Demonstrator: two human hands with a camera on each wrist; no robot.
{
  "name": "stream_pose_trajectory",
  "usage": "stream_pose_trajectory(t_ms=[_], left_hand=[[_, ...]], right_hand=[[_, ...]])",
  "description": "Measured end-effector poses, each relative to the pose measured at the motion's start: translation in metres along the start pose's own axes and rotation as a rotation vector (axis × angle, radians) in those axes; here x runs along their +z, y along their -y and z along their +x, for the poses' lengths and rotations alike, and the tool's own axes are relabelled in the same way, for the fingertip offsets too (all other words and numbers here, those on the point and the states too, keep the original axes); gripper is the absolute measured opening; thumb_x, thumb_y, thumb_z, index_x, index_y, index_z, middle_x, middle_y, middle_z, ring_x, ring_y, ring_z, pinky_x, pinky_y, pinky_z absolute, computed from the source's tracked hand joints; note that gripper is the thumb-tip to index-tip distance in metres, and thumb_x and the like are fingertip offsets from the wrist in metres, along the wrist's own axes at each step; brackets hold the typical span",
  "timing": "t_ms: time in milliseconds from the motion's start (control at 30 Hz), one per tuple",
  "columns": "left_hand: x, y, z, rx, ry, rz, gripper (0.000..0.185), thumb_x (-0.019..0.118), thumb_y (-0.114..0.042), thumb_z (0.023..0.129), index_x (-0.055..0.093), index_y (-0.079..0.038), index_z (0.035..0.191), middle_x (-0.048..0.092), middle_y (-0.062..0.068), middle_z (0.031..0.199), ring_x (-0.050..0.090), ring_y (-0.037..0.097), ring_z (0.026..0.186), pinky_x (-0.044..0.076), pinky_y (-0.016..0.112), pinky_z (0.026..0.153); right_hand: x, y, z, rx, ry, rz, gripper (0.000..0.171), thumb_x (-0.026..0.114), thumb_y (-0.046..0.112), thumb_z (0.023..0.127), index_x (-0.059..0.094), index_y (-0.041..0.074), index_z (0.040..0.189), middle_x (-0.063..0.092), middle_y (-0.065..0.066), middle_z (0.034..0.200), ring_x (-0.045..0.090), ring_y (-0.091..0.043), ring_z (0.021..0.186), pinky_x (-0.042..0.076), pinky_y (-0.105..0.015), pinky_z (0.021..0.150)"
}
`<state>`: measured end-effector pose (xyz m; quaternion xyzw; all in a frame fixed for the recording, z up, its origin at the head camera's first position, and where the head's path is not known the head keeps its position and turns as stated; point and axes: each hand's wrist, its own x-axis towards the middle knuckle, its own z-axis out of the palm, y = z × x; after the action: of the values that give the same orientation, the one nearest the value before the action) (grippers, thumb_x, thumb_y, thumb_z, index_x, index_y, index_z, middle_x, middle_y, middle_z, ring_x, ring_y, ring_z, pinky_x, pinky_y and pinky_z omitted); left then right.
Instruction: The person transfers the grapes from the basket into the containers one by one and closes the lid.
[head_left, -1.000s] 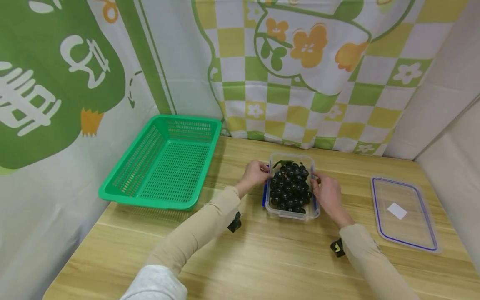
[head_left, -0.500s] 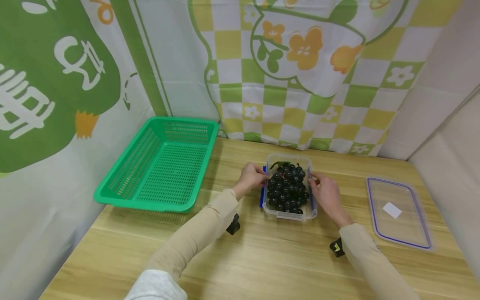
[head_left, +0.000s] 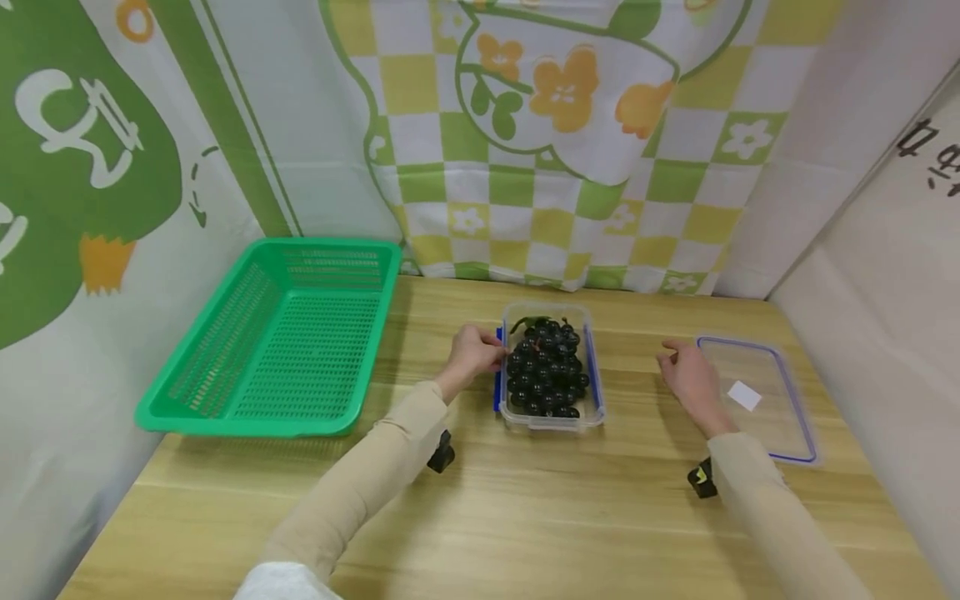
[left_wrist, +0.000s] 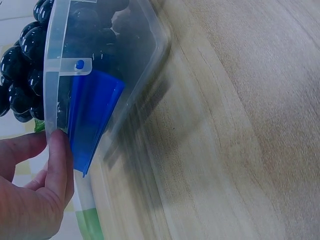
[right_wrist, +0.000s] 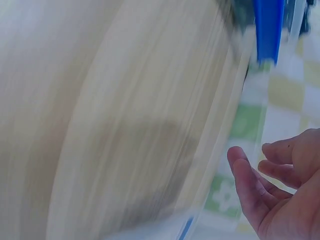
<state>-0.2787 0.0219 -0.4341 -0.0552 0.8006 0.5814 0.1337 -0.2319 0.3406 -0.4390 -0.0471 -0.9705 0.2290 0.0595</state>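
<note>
A clear plastic food container point(head_left: 555, 422) with blue side clips stands uncovered on the table. Dark grapes point(head_left: 547, 367) with a green leaf fill it and rise above its rim. My left hand point(head_left: 474, 352) pinches the container's left rim between thumb and fingers, just beside the blue clip point(left_wrist: 95, 105), as the left wrist view shows. Over by the lid, my right hand point(head_left: 692, 379) is off the container, its fingers loosely bent with nothing between them. The clear lid point(head_left: 772, 421) with a blue seal lies flat on the table, partly behind the right hand and sleeve.
A green plastic basket point(head_left: 375, 358) stands on the left of the wooden table point(head_left: 525, 517). Patterned cloth point(head_left: 510, 175) hangs behind the table, and pale cloth walls flank both sides. A black wrist camera point(head_left: 442, 454) sits under the left forearm.
My right hand has let go of the container's right rim and moved right to the lid. The left hand keeps its pinch on the rim. The head view has shifted to the right.
</note>
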Motion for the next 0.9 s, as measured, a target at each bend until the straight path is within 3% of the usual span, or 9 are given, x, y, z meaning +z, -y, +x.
stream_pose_trajectory(t_ms=[133, 333, 467, 700, 900], left_hand=[[0.000, 0.001, 0.000, 0.009, 0.001, -0.001, 0.012, 0.066, 0.001, 0.084, 0.067, 0.009, 0.093, 0.069, 0.023, 0.098, 0.071, 0.023, 0.073, 0.059, 0.032, 0.071], [0.000, 0.001, 0.000, 0.011, -0.015, -0.013, 0.013, 0.065, 0.003, 0.083, 0.067, 0.010, 0.093, 0.069, 0.025, 0.098, 0.070, 0.022, 0.070, 0.058, 0.028, 0.067], [0.000, 0.001, 0.000, 0.005, -0.016, -0.038, 0.014, 0.064, 0.004, 0.083, 0.066, 0.011, 0.095, 0.068, 0.026, 0.099, 0.069, 0.019, 0.068, 0.058, 0.028, 0.067], [0.001, 0.002, 0.000, 0.007, -0.007, -0.037, 0.014, 0.064, 0.003, 0.084, 0.067, 0.010, 0.096, 0.068, 0.025, 0.099, 0.071, 0.024, 0.073, 0.059, 0.029, 0.068], [0.002, 0.004, -0.001, 0.016, -0.012, -0.033, 0.014, 0.065, 0.001, 0.084, 0.068, 0.009, 0.095, 0.069, 0.024, 0.099, 0.071, 0.026, 0.076, 0.059, 0.032, 0.072]], right_hand=[[-0.016, -0.028, -0.004, 0.050, -0.022, -0.042, 0.039, 0.046, 0.012, 0.094, 0.054, -0.012, 0.123, 0.067, -0.028, 0.095, 0.064, -0.033, 0.071, 0.050, -0.043, 0.061], [-0.036, -0.069, -0.010, 0.086, -0.065, -0.076, 0.038, 0.046, 0.009, 0.092, 0.053, -0.017, 0.120, 0.065, -0.033, 0.095, 0.065, -0.036, 0.069, 0.048, -0.036, 0.051], [-0.046, -0.096, -0.014, 0.158, -0.067, -0.071, 0.040, 0.043, 0.007, 0.090, 0.052, -0.019, 0.119, 0.061, -0.037, 0.101, 0.063, -0.043, 0.074, 0.046, -0.036, 0.047], [-0.058, -0.133, -0.032, 0.254, -0.113, -0.150, 0.040, 0.041, 0.007, 0.084, 0.054, -0.017, 0.113, 0.055, -0.040, 0.111, 0.053, -0.057, 0.094, 0.048, -0.059, 0.067], [-0.063, -0.149, -0.038, 0.364, -0.056, -0.125, 0.046, 0.039, 0.008, 0.083, 0.050, -0.018, 0.119, 0.049, -0.041, 0.120, 0.049, -0.058, 0.103, 0.047, -0.060, 0.072]])
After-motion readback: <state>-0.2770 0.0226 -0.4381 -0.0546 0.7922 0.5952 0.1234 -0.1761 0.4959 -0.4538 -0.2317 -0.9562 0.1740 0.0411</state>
